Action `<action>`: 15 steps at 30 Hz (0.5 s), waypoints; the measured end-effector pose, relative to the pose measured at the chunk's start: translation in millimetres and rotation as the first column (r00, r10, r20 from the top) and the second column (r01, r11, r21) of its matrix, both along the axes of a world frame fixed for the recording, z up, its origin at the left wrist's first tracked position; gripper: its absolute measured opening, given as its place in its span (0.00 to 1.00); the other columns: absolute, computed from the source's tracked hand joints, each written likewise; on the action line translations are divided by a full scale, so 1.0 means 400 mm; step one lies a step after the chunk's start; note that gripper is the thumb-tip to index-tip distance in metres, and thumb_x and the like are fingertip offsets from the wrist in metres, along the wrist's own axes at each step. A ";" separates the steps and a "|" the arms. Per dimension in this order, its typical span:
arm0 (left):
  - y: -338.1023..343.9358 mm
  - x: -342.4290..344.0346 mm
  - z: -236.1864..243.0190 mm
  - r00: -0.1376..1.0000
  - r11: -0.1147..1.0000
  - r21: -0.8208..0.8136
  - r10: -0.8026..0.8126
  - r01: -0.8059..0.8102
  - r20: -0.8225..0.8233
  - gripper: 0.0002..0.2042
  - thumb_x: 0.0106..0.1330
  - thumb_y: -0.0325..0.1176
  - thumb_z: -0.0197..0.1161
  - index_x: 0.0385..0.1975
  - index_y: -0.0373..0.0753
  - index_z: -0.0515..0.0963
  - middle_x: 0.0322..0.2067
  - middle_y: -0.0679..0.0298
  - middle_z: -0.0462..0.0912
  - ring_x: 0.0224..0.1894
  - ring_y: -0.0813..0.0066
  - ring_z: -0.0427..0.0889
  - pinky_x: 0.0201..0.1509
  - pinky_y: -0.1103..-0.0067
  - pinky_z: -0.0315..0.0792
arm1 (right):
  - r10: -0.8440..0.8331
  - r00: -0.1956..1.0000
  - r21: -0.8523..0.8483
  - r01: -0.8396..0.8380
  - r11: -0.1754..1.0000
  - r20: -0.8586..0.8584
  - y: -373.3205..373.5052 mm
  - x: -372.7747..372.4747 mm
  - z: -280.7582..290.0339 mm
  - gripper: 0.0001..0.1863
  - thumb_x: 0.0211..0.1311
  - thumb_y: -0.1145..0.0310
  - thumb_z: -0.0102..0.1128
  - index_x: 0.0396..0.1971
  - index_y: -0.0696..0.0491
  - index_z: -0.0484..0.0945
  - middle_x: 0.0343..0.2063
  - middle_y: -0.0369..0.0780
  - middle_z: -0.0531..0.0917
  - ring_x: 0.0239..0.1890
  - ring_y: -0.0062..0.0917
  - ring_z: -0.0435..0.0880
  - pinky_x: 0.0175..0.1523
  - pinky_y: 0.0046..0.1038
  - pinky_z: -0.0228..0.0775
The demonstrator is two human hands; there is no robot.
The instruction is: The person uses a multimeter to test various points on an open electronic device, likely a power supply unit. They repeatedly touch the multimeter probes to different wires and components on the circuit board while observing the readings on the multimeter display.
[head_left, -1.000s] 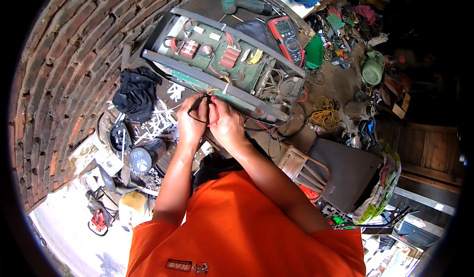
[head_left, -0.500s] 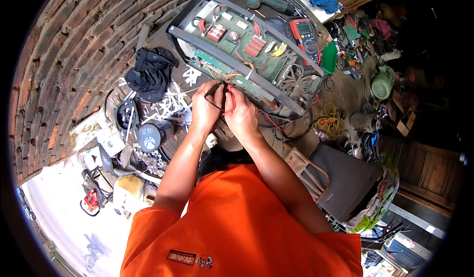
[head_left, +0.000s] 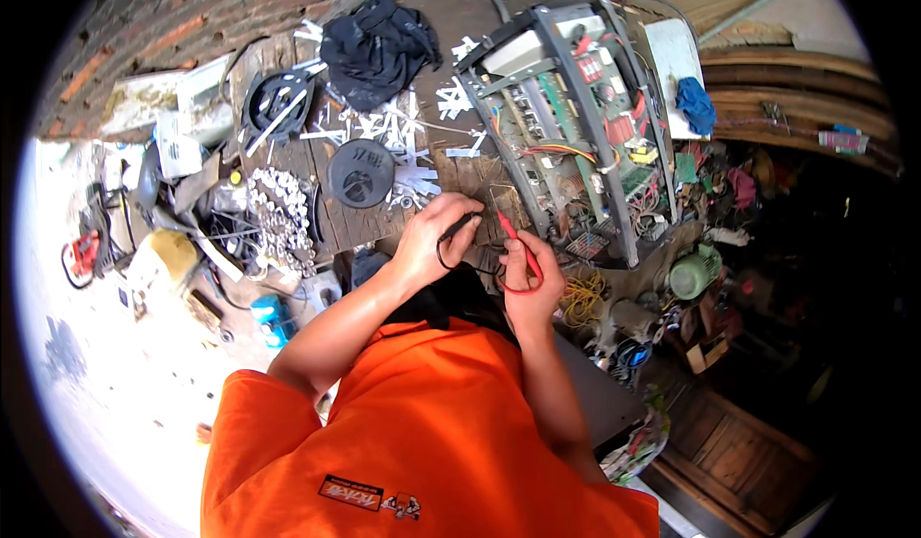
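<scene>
A black multimeter probe (head_left: 459, 227) is gripped by my left hand (head_left: 432, 242), its dark lead looping down below the fingers. My right hand (head_left: 534, 286) is closed around a red probe (head_left: 507, 225), which points up and to the left; its red lead curls beneath that hand. The two probe ends are apart, over the wooden bench top. Just beyond my right hand stands an open metal chassis (head_left: 576, 87) with circuit boards, coloured wires and red parts inside. Neither probe visibly touches it.
Left of the chassis lie scattered white strips (head_left: 408, 173), a round black cap (head_left: 361, 173) and a black cloth (head_left: 377, 50). A black ring-shaped frame (head_left: 278, 104) sits farther left. Yellow wire (head_left: 583, 300) and a green motor (head_left: 695, 274) are at the right.
The view has swung, so the chassis now appears farther right. My hands have drawn back from its near side and moved apart, still holding the probes. The multimeter no longer shows.
</scene>
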State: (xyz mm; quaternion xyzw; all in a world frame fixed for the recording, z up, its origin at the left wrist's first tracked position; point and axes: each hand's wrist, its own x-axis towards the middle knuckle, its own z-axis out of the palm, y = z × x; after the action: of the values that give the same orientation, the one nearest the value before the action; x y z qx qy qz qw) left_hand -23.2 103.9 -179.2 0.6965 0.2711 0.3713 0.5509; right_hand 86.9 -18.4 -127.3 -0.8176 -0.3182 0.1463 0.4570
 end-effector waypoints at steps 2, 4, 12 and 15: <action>-0.034 -0.027 0.000 1.000 0.999 -0.033 -0.002 0.002 -0.002 0.09 0.61 0.24 0.64 0.42 0.35 0.79 0.40 0.53 0.80 0.40 0.53 0.81 0.43 0.70 0.76 | 0.020 1.000 -0.048 -0.020 0.999 -0.006 -0.020 -0.010 0.011 0.09 0.63 0.71 0.64 0.39 0.59 0.80 0.24 0.38 0.84 0.25 0.16 0.82 0.30 0.20 0.72; -0.051 -0.048 0.008 1.000 0.996 -0.088 -0.024 0.022 -0.012 0.09 0.62 0.25 0.65 0.42 0.36 0.79 0.40 0.53 0.79 0.40 0.53 0.81 0.42 0.69 0.76 | 0.018 0.998 -0.040 -0.020 0.999 -0.057 -0.025 -0.029 0.030 0.08 0.63 0.72 0.64 0.38 0.61 0.80 0.25 0.37 0.84 0.25 0.14 0.81 0.30 0.17 0.72; -0.099 -0.102 -0.005 0.994 0.986 -0.125 -0.111 0.109 -0.009 0.07 0.62 0.29 0.65 0.38 0.36 0.78 0.40 0.54 0.77 0.39 0.51 0.80 0.41 0.67 0.77 | 0.201 0.971 -0.312 -0.152 0.938 0.129 -0.060 -0.048 0.065 0.07 0.60 0.73 0.65 0.36 0.60 0.80 0.28 0.42 0.84 0.26 0.22 0.83 0.31 0.22 0.74; -0.117 -0.106 -0.013 0.971 0.967 -0.116 -0.234 0.227 -0.054 0.07 0.62 0.30 0.65 0.35 0.35 0.77 0.40 0.54 0.75 0.39 0.51 0.80 0.41 0.66 0.77 | 0.421 0.862 -0.345 -0.318 0.883 0.283 -0.041 -0.056 0.072 0.07 0.59 0.74 0.65 0.37 0.60 0.80 0.29 0.45 0.82 0.28 0.31 0.84 0.33 0.27 0.74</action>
State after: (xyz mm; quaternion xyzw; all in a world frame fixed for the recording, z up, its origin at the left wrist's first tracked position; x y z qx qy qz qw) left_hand -65.4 57.2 -184.3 0.7043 0.2266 0.2656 0.6181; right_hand 64.5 -34.9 -98.6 -0.8105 -0.5220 0.1286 0.2326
